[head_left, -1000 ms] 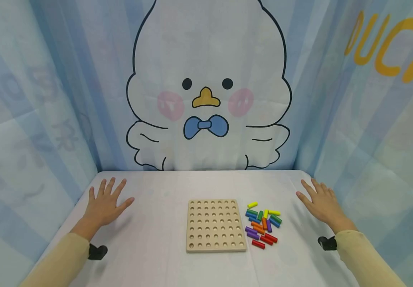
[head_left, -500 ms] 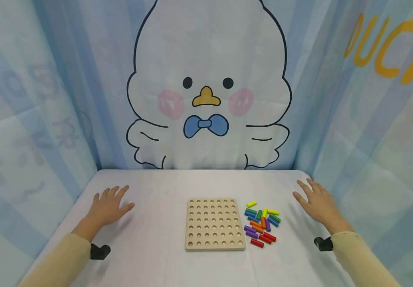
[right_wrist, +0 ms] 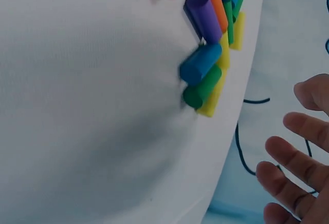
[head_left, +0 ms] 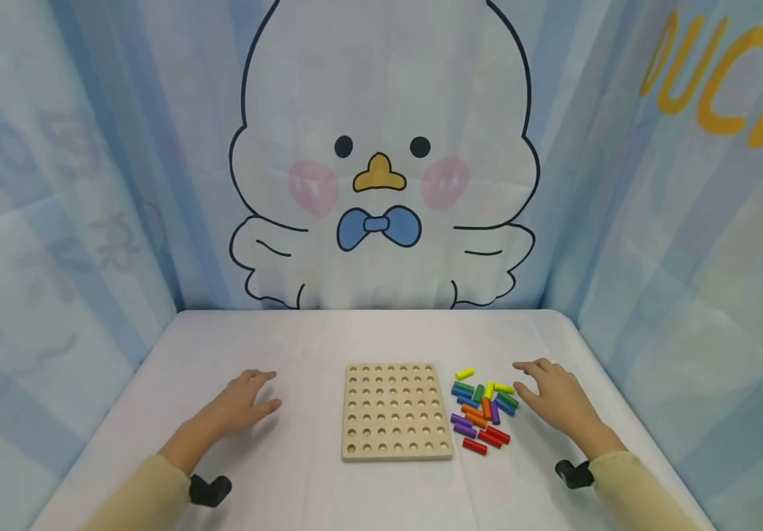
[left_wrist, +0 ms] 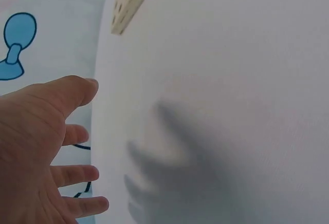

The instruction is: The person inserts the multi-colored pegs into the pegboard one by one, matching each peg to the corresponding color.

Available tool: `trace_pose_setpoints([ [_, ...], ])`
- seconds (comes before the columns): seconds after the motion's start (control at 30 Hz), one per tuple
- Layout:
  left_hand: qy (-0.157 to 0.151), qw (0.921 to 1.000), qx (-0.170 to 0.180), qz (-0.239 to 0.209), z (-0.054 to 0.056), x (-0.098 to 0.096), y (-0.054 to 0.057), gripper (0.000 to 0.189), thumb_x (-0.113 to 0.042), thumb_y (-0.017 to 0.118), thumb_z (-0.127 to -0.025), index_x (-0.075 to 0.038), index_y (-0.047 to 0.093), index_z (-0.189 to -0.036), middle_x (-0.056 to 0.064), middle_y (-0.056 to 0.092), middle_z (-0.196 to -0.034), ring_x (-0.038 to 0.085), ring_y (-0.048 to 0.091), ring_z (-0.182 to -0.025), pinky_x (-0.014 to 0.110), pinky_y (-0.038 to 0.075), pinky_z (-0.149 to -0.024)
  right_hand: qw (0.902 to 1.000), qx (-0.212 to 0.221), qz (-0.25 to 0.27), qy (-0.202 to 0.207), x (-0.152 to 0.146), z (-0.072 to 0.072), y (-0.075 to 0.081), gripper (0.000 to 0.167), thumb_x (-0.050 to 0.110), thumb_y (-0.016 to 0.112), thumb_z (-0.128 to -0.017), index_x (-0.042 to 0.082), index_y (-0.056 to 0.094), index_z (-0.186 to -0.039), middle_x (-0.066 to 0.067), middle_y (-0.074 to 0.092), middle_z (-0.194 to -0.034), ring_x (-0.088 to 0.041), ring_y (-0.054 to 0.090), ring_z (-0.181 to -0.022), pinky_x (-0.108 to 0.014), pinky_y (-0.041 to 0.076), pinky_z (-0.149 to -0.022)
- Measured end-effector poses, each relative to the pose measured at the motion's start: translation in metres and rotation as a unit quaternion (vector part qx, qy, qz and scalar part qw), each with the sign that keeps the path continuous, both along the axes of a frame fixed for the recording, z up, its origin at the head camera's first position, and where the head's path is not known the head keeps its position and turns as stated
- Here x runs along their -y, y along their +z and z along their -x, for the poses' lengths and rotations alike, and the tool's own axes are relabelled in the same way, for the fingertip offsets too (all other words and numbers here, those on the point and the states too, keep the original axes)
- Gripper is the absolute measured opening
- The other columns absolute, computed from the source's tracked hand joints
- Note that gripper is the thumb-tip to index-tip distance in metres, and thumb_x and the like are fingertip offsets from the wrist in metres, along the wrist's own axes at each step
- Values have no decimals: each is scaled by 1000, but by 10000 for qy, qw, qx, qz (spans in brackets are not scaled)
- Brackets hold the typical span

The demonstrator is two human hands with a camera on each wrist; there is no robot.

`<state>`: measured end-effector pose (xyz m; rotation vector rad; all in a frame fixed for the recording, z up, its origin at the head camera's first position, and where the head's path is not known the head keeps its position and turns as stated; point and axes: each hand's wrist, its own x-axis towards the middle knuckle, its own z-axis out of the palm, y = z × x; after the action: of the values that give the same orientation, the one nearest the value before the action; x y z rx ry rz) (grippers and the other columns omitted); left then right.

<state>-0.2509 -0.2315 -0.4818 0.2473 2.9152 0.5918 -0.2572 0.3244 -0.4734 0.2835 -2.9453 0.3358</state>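
A square wooden pegboard point(head_left: 397, 411) with rows of holes lies mid-table; all its holes look vacant. Just right of it, several short coloured pegs point(head_left: 486, 407) lie in a loose cluster: red, orange, yellow, green, blue and purple. My left hand point(head_left: 238, 405) hovers over the table to the left of the board, thumb apart from the fingers and nothing held. To the right of the pegs hovers my right hand point(head_left: 556, 394), fingers relaxed and holding nothing. In the right wrist view its fingers stand apart from the nearest green peg point(right_wrist: 203, 88).
A white cloth covers the table point(head_left: 301, 487). Behind it hangs a curtain point(head_left: 381, 88) with a duck drawing, and more curtain closes off both sides. A dark wrist strap piece point(head_left: 211, 490) shows at the left sleeve, another point(head_left: 573, 474) at the right.
Both hands have moved inward and nearer the table's middle, the left one rightward and the right one leftward towards the pegs. Their spread fingers have relaxed. Board and pegs lie unchanged.
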Motion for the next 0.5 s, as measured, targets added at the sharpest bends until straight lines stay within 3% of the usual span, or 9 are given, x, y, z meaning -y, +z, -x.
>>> trace_pose_setpoints([
  [0.17, -123, 9998, 71, -159, -8, -22, -7, 66, -38, 70, -98, -7, 49, -152, 31, 39, -156, 53, 43, -141, 69, 39, -111, 9990, 422, 138, 103, 17, -15, -2, 43, 30, 73, -97, 10, 67, -134, -18, 66, -125, -40, 63, -111, -64, 50, -97],
  [0.33, -266, 9992, 193, -247, -10, -42, -7, 66, -41, 72, -97, -12, 50, -152, 24, 42, -157, 48, 50, -138, 66, 42, -110, 9970, 712, 181, 229, 34, -25, 0, 43, 30, 77, -94, 11, 69, -131, -14, 66, -123, -35, 64, -109, -60, 54, -96],
  [0.5, -509, 9981, 201, -293, -10, -57, -7, 64, -40, 73, -97, -15, 50, -152, 20, 45, -156, 43, 52, -138, 61, 42, -112, 9922, 1213, 182, 230, 47, -32, -5, 44, 33, 77, -93, 12, 69, -132, -17, 63, -133, -37, 61, -119, -60, 52, -101],
])
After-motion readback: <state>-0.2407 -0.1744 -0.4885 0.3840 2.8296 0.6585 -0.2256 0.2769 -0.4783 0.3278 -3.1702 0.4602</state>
